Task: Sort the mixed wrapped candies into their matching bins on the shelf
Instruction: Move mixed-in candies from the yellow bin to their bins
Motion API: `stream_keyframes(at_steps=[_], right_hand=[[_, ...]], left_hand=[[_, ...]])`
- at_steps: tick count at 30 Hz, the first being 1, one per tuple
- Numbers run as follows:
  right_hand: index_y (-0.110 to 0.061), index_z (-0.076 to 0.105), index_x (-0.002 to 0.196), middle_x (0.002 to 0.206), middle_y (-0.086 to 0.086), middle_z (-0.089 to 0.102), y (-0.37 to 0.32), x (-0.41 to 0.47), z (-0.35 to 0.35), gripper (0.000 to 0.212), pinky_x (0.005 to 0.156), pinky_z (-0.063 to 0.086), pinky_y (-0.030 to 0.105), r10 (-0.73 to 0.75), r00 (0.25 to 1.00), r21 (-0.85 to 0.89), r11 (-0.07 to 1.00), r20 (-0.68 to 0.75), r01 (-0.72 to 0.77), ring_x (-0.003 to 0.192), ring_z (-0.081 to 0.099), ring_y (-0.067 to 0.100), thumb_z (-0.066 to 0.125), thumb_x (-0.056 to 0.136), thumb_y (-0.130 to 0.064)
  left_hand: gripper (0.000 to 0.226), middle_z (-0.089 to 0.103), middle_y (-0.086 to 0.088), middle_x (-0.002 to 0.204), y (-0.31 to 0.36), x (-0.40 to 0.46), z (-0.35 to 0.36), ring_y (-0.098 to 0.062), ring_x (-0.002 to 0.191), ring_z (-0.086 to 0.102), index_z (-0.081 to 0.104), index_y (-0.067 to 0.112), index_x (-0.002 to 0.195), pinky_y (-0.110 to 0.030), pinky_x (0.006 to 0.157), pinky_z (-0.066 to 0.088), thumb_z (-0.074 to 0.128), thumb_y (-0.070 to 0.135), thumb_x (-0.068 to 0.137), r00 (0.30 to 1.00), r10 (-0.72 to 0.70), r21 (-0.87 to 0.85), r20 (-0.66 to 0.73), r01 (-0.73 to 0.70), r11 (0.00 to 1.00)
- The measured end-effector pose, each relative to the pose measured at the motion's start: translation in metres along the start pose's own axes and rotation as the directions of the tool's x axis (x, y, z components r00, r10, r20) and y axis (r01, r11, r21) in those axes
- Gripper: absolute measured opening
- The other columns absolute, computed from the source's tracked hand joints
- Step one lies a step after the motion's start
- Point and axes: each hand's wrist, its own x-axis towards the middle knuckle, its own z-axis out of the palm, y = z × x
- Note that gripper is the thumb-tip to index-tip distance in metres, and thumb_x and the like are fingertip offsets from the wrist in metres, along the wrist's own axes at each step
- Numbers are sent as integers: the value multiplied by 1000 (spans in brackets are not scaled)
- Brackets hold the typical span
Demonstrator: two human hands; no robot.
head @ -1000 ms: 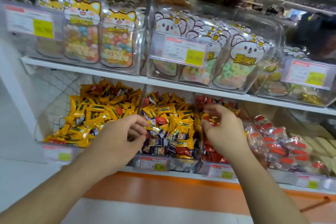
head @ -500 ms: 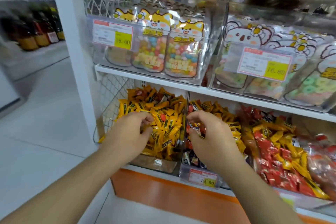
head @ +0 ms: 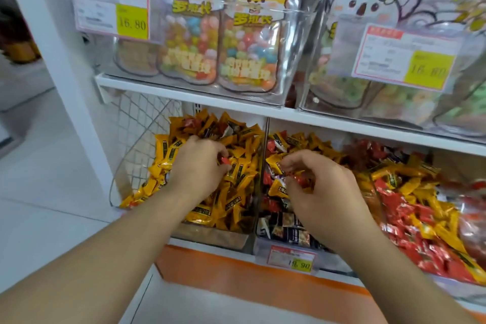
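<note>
Both hands closer in the bins, shelf now filling the view.

The clear left-hand bin [head: 210,237] of yellow wrapped candies [head: 236,173] sits at 9 o'clock of the mixed middle bin [head: 286,250]. Left hand [head: 197,168] has moved deeper, grip curled, pinching a small red wrapped candy [head: 225,160]. Right hand [head: 320,192] grip curled around blurred wrappers; which one, unclear.

price tag [head: 402,56] — print blurred | right bin [head: 420,208] — cut off at edge
</note>
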Motion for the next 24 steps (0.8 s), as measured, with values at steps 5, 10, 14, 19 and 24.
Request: stream_keyframes(at_steps=[5,10,14,19,24], right_hand=[[-29,66,116,111,-20,64,1,0,-1,25,85,41,5,5,1000,27,1000,24,-6,105,59,-2,65,96,-15],[-27,64,124,115,-18,64,-7,-7,-5,30,84,37,-3,-43,999,31,999,28,43,108,54,-4,66,96,-15],[-33,62,129,118,-22,62,-13,-15,-13,36,92,42,5,-97,993,89,992,72,91,112,54,-4,72,95,-22],[-33,68,102,97,-18,63,-2,-31,-34,15,83,51,18,-24,1000,57,998,18,23,94,58,0,77,90,-29],[-31,61,96,93,-16,58,38,-50,-73,13,67,39,10,82,990,-129,987,-111,-96,85,54,1,73,92,-32]], left_hand=[[23,70,7,111,2,-13,-14,-17,112,57,74,33,109,-33,90,48,81,33,87,999,48,-66,13,-47,997],[20,72,13,91,23,-38,-46,-1,89,68,74,38,101,-21,78,53,83,29,86,992,9,-426,122,45,903],[28,78,7,99,59,-58,-67,-5,93,74,76,28,107,-20,82,59,85,16,83,969,58,-701,238,130,701],[37,78,6,105,83,-77,-63,-13,98,75,71,21,116,-23,88,59,83,6,84,941,129,-780,314,178,600],[30,75,16,106,101,-80,-56,-2,97,72,69,29,115,-21,86,58,80,19,88,945,140,-710,297,120,694]])
